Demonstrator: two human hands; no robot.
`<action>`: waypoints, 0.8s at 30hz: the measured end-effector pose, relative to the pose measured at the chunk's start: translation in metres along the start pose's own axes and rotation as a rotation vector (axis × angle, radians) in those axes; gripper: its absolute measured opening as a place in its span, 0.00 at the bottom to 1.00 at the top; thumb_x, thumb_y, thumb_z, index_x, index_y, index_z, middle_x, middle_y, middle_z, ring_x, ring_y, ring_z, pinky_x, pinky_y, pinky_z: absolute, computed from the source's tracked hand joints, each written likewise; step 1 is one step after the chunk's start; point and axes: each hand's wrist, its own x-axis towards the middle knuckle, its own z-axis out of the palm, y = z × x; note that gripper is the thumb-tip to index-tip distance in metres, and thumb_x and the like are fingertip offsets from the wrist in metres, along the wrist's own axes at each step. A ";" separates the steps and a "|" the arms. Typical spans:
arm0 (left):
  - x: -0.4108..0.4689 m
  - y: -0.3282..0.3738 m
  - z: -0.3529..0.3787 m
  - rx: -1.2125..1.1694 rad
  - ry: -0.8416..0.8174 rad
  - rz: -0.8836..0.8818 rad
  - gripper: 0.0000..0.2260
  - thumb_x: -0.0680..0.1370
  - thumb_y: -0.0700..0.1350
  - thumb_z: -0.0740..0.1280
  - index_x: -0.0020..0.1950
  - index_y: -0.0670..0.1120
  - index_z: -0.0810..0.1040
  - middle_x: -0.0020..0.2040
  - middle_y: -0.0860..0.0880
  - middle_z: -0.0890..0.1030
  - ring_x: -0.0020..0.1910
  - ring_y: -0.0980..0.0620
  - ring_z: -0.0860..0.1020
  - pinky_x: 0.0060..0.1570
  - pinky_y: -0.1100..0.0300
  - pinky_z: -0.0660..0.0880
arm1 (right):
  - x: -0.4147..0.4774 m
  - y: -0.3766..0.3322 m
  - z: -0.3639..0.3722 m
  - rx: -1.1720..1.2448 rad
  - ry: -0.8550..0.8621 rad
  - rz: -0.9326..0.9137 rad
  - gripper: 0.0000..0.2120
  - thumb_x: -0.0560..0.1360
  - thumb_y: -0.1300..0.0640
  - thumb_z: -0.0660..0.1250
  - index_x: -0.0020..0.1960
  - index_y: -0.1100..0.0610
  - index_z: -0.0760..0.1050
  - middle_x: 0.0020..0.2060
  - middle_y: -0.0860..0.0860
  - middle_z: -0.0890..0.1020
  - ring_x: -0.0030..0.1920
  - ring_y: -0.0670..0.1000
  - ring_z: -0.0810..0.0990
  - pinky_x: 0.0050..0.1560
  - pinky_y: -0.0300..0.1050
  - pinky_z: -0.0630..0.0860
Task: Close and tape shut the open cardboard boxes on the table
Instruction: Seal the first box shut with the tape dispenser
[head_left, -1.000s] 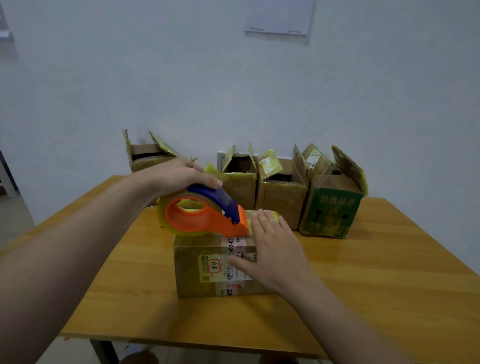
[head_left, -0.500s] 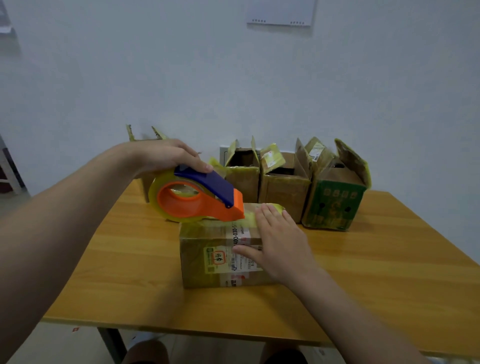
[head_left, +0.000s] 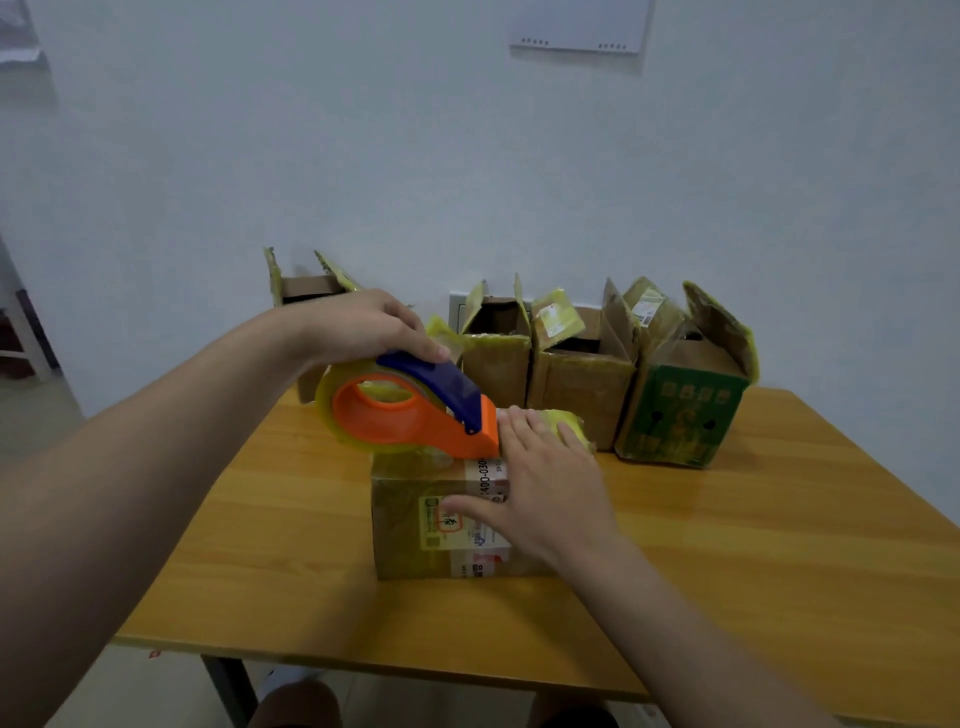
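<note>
The box (head_left: 415, 530) is sitting toward the near edge of the worktop (head_left: 753, 545), its flaps folded down. The right hand (head_left: 545, 483) is lying flat across its top, fingers (head_left: 524, 431) straight and slightly spread, thumb (head_left: 462, 506) reaching down onto the labelled front face. It is pressing rather than gripping, most likely pinning the flaps shut and steadying the box against the pull of the tape.

The left hand (head_left: 363, 327) is curling over the blue handle of the dispenser (head_left: 410, 421), gripping it from above. The orange nose is pointing right and meeting the top of the box just beside the right fingertips. That suggests tape is being laid along the seam. Whether any tape is already sticking there is hard to tell, as the tape is clear. The roll end is hanging out past the box's left edge, above the worktop.

Along the wall the open boxes (head_left: 576, 374) are waiting with flaps standing up. One is partly hidden behind the left hand, and a green box (head_left: 680, 421) is closing the row on the right. They are standing clear of the box being taped, probably to leave both hands working room.
</note>
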 end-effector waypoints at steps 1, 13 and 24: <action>0.000 0.001 -0.003 0.006 -0.011 0.006 0.13 0.76 0.57 0.74 0.49 0.48 0.87 0.45 0.48 0.87 0.45 0.49 0.84 0.50 0.53 0.78 | 0.000 0.001 -0.001 -0.005 -0.006 -0.008 0.57 0.69 0.16 0.44 0.84 0.55 0.48 0.83 0.52 0.56 0.83 0.51 0.52 0.82 0.55 0.51; -0.001 0.005 -0.015 0.090 -0.041 -0.077 0.13 0.76 0.57 0.74 0.48 0.48 0.87 0.43 0.51 0.86 0.45 0.50 0.83 0.47 0.55 0.77 | -0.002 0.000 -0.004 0.008 -0.016 0.009 0.56 0.70 0.17 0.44 0.84 0.55 0.48 0.83 0.52 0.54 0.83 0.51 0.50 0.82 0.55 0.51; 0.002 -0.008 -0.006 0.048 0.011 -0.062 0.11 0.76 0.58 0.74 0.49 0.52 0.88 0.46 0.51 0.87 0.48 0.49 0.85 0.56 0.47 0.82 | 0.002 -0.017 0.003 0.021 0.054 0.014 0.55 0.70 0.17 0.45 0.83 0.56 0.55 0.81 0.52 0.62 0.82 0.51 0.57 0.82 0.57 0.54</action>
